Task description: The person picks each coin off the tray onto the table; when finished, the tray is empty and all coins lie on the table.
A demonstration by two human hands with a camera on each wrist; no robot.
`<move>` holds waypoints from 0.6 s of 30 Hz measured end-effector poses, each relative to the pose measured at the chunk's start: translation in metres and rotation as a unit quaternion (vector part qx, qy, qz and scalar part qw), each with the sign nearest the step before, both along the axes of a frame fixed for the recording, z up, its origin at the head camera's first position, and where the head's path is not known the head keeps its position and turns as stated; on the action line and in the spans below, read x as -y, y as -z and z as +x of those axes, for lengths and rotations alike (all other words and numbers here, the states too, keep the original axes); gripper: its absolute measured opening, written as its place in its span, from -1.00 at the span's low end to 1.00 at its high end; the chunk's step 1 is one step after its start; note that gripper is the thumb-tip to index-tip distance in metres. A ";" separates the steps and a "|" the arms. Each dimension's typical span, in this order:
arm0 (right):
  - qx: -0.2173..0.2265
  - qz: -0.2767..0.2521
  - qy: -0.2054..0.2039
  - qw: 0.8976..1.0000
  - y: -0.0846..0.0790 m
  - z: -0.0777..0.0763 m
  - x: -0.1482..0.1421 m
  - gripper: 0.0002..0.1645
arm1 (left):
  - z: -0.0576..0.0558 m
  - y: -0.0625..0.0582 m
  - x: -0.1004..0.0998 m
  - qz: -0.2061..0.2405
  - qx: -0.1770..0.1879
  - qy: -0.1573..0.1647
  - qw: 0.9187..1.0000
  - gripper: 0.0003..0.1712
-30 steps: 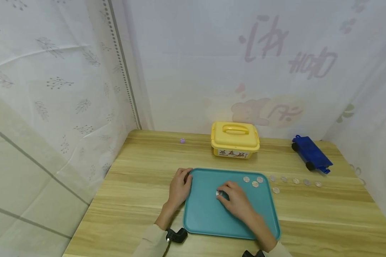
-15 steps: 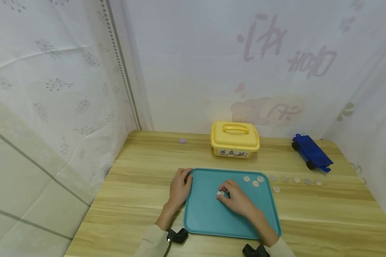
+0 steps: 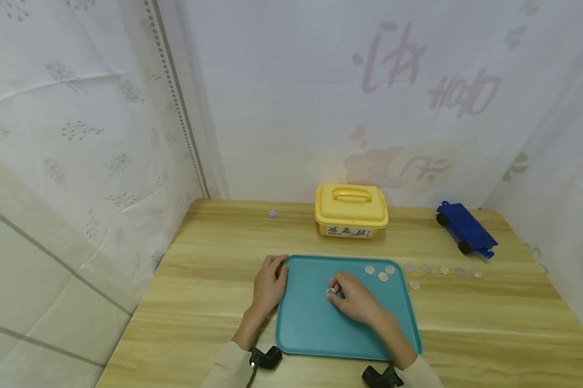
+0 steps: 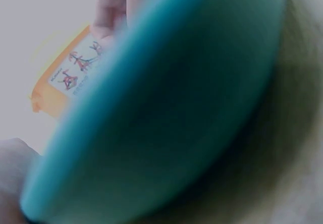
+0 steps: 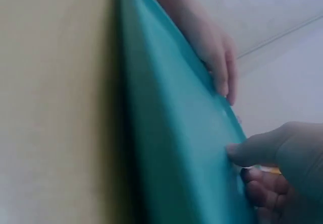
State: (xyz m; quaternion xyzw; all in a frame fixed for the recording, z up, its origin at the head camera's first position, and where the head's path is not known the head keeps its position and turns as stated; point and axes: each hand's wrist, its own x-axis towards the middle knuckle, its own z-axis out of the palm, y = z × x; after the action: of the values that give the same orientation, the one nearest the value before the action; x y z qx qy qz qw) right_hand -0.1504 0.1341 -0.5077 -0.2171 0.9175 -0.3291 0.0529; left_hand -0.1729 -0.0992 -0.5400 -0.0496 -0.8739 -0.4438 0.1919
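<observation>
Over the middle of the teal tray (image 3: 316,334), my right hand (image 3: 355,302) pinches a silver coin (image 3: 331,291) between thumb and fingers. Whether more than one coin is in that pinch cannot be told. The right wrist view shows the thumb (image 5: 262,148) and curled fingers low over the tray. At the tray's upper left corner, my left hand (image 3: 268,285) rests against the rim with relaxed fingers. Three silver coins (image 3: 382,277) lie flat in the tray's upper right part. In the left wrist view the tray's rim (image 4: 116,82) hides much of the right hand.
Right of the tray, several more coins (image 3: 444,270) lie on the wooden table (image 3: 209,258), most in a row. A lidded yellow box (image 3: 352,207) stands behind the tray. A blue toy cart (image 3: 466,229) is at the back right, and a small purple cube (image 3: 272,214) at the back left.
The right hand stays over the same spot while its fingers shift and turn the coin slightly. The left hand holds its place at the rim. The head view has shifted a little.
</observation>
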 end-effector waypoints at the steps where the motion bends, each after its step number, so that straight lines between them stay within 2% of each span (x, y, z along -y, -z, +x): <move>1: -0.004 0.002 -0.005 1.000 0.001 0.000 -0.001 -0.86 | 0.000 0.000 0.000 0.001 0.001 0.000 1.000 -0.71; 6: -0.045 0.010 -0.019 0.999 0.004 0.000 -0.006 -0.78 | -0.001 -0.002 -0.001 0.000 0.003 0.006 1.000 -0.70; 12: -0.081 0.042 -0.041 0.995 0.004 0.000 -0.008 -0.77 | 0.000 0.000 -0.001 -0.005 0.000 0.007 1.000 -0.71; 18: -0.108 0.022 -0.023 0.994 0.006 -0.002 -0.013 -0.79 | 0.001 0.002 0.000 -0.003 0.010 0.002 1.000 -0.71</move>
State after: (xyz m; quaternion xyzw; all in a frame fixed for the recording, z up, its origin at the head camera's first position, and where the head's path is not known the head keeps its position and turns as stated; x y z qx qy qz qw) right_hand -0.1528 0.1474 -0.5136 -0.2708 0.9198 -0.2820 -0.0339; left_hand -0.1722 -0.0994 -0.5417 -0.0471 -0.8769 -0.4422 0.1825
